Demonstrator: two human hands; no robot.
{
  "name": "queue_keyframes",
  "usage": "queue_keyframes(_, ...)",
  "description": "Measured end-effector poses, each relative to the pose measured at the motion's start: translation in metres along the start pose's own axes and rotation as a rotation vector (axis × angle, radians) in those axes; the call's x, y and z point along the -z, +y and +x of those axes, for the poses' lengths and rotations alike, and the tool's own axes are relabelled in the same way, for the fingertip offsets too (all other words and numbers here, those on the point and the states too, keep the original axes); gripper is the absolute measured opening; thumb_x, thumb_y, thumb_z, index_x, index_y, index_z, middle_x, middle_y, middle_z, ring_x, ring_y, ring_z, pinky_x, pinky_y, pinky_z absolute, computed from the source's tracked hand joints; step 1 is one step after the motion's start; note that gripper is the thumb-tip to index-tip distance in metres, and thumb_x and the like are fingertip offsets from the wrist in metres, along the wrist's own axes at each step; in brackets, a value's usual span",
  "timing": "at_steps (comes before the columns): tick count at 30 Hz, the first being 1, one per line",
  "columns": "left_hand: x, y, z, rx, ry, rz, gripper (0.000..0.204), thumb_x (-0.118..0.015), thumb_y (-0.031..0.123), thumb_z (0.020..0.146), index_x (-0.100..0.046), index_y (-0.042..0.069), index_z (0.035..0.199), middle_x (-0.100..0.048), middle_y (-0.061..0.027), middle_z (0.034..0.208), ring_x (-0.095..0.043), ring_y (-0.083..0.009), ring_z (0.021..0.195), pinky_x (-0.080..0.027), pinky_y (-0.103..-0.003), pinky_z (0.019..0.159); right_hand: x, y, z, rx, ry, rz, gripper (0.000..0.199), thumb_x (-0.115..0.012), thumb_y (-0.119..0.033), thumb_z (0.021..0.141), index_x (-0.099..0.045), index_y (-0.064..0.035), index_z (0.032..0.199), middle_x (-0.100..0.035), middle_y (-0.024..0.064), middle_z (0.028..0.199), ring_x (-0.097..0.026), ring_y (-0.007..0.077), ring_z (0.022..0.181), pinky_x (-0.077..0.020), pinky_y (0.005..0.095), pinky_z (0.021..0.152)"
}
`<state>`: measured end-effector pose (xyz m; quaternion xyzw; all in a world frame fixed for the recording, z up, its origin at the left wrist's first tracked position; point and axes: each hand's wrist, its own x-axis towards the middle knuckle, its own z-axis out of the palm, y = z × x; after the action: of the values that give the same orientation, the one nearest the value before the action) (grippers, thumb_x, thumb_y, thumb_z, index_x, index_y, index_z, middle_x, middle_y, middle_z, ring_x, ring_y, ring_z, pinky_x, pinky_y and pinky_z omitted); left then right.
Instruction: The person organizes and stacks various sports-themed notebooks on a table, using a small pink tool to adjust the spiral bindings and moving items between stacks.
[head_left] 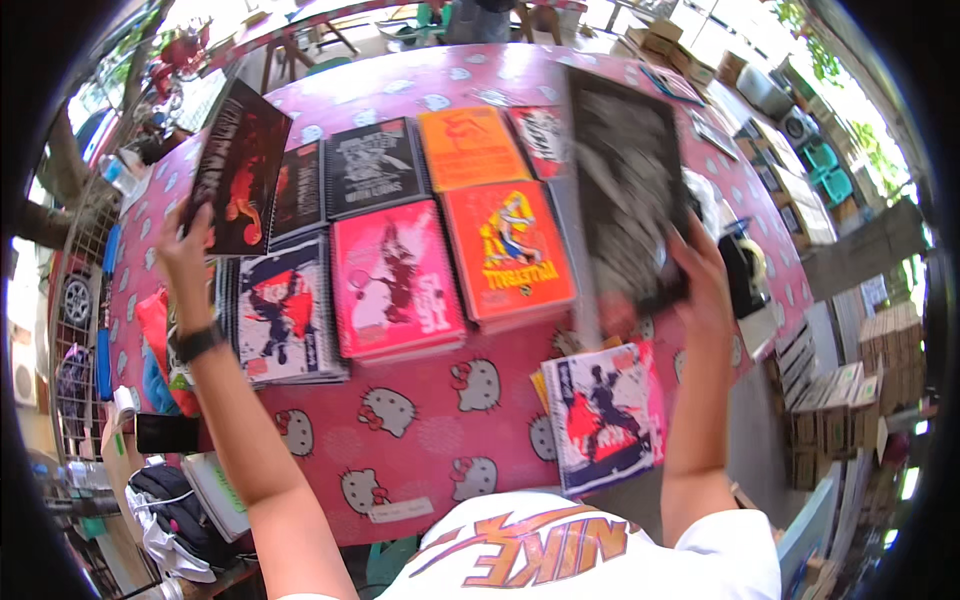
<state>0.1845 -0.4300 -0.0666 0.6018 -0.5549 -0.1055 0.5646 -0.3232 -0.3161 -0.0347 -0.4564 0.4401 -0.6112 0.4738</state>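
Note:
My left hand (187,255) grips a dark spiral notebook (240,175) with a red figure on its cover, raised over the left end of the stacks. In my right hand (703,270) is a dark grey notebook (625,190), held up tilted and blurred by motion. Between them lie notebook stacks in two rows: a black one (375,165), an orange one (473,148), a pink one (395,275), an orange-red one (510,255) and a white-and-navy one (285,315). Below my right hand, another white-and-navy notebook (605,420) rests on others at the near edge.
The pink patterned tablecloth (430,420) covers the table. A black tape dispenser (745,265) stands at the right edge, a dark phone (170,433) at the near left. Cardboard boxes (835,410) are piled on the right; a wire rack (75,290) stands left.

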Motion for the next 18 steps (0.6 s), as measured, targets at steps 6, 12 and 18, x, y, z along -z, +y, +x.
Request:
queue_keyframes(6,-0.029,0.157,-0.091,0.01,-0.738,-0.221,0.031,-0.071,0.011,0.072,-0.062,-0.003,0.099,-0.062,-0.0006,0.079,-0.057,-0.0093,0.065,-0.047,-0.024,0.061,0.142,0.074,-0.201,-0.298,0.195,-0.857,0.041,-0.067,-0.023,0.077,-0.052,0.0029,0.105,-0.06,0.0123,0.094,-0.058,0.0183,0.085,-0.0451,0.0307,0.076)
queue_keyframes(12,-0.196,0.247,-0.23,-0.846,-1.56,-0.142,0.023,-0.068,0.01,0.064,-0.067,0.01,0.087,-0.061,-0.0075,0.086,-0.059,-0.0243,0.086,-0.046,-0.039,0.084,0.137,0.076,-0.201,-0.325,0.217,-0.935,0.033,-0.069,-0.026,0.078,-0.054,0.0005,0.09,-0.061,0.011,0.078,-0.058,0.0169,0.074,-0.0461,0.0306,0.07)
queue_keyframes(18,-0.168,0.175,-0.365,-0.086,-0.502,0.007,0.075,-0.066,0.027,0.076,-0.026,0.004,0.135,-0.028,-0.0187,0.137,-0.027,-0.0303,0.129,-0.014,-0.046,0.108,0.164,0.113,-0.196,-0.369,0.097,-0.314,0.075,-0.054,-0.051,0.084,-0.029,-0.0009,0.134,-0.049,0.0087,0.114,-0.046,0.015,0.102,-0.0339,0.0288,0.091)
